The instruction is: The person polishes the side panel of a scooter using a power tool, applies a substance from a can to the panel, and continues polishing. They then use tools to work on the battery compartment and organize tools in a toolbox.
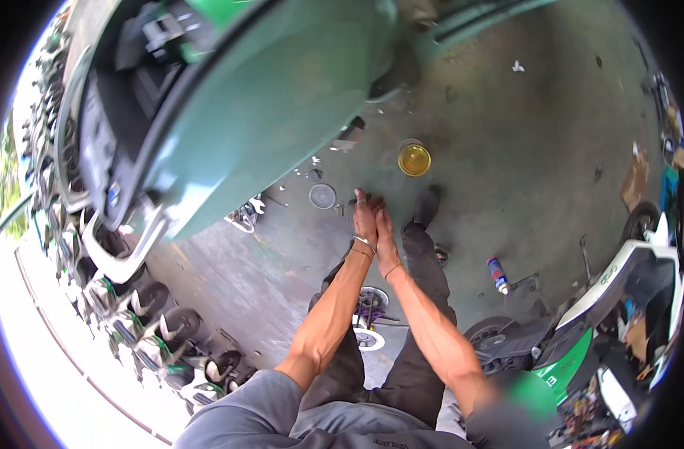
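My left hand [363, 215] and my right hand [386, 232] meet palm to palm at the centre, fingers stretched out and pressed against the other hand; I see nothing held, though the space between the palms is hidden. A metal bracelet circles my left wrist. Just left of them on the floor lies a round grey lid [322, 196]. Beyond them stands a round container of yellow liquid [414, 159]. Small metal tools [245, 217] lie farther left, and a blue-and-red spray can [498, 275] lies to my right.
A large green scooter body [230, 127] fills the upper left. Rows of scooters [181, 322] line the left. Another white-and-green scooter [619, 269], cardboard [634, 179] and scattered parts are at the right. My legs are below my hands, with metal parts [372, 299] between them.
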`<action>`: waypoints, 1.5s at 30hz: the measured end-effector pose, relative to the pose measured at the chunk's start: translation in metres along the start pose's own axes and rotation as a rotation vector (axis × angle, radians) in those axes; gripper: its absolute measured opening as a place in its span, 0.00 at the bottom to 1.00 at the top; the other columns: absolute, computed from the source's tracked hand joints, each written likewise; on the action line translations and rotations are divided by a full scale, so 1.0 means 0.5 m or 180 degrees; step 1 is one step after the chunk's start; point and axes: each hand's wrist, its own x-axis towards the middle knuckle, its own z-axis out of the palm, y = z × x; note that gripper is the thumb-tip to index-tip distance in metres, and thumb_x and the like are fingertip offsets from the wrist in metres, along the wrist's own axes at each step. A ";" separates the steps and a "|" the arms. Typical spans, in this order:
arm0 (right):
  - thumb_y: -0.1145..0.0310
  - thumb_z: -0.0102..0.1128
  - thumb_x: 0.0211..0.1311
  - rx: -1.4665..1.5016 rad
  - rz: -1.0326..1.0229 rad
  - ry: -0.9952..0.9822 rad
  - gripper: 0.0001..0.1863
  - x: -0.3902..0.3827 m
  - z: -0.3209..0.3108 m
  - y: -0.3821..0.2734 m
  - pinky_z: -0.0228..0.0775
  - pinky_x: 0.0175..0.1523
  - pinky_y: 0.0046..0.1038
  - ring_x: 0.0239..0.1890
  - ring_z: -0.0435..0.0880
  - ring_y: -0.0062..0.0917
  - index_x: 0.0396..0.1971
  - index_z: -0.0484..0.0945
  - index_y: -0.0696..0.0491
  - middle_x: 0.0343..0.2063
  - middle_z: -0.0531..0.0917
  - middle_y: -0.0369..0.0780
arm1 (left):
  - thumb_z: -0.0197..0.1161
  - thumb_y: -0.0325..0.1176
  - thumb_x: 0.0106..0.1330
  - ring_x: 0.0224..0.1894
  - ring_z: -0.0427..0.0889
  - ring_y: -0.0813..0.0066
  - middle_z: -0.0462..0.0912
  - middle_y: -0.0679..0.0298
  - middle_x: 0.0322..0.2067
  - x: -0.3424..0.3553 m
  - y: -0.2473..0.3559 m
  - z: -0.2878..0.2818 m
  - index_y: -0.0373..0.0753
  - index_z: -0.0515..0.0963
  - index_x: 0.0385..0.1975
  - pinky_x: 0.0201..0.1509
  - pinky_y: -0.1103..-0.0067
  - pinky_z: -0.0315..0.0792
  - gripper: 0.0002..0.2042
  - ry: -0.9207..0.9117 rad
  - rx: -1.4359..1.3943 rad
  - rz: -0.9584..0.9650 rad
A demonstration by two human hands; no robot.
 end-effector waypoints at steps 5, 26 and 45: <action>0.49 0.53 0.70 -0.1219 0.0143 -0.1355 0.30 -0.209 0.211 -0.015 0.60 0.66 0.29 0.64 0.70 0.28 0.63 0.71 0.55 0.62 0.73 0.45 | 0.38 0.65 0.72 0.38 0.72 0.70 0.71 0.58 0.46 -0.107 0.091 -0.374 0.35 0.63 0.66 0.45 0.71 0.72 0.38 -0.1668 -0.3321 0.0096; 0.41 0.30 0.73 -0.3354 -0.1147 -0.2748 0.38 -0.716 1.463 0.475 0.37 0.74 0.48 0.74 0.49 0.48 0.70 0.56 0.55 0.70 0.57 0.52 | 0.32 0.69 0.70 0.73 0.55 0.57 0.57 0.50 0.70 -0.315 0.583 -1.576 0.38 0.51 0.72 0.75 0.66 0.48 0.42 0.0077 -0.3438 0.1362; 0.56 0.59 0.56 -0.5261 -0.0300 0.1131 0.27 0.744 1.773 -0.166 0.67 0.63 0.42 0.59 0.75 0.47 0.55 0.73 0.52 0.53 0.79 0.51 | 0.42 0.61 0.73 0.52 0.79 0.59 0.75 0.47 0.55 0.333 1.150 -1.987 0.33 0.59 0.67 0.51 0.71 0.77 0.37 0.0963 -0.0976 0.0312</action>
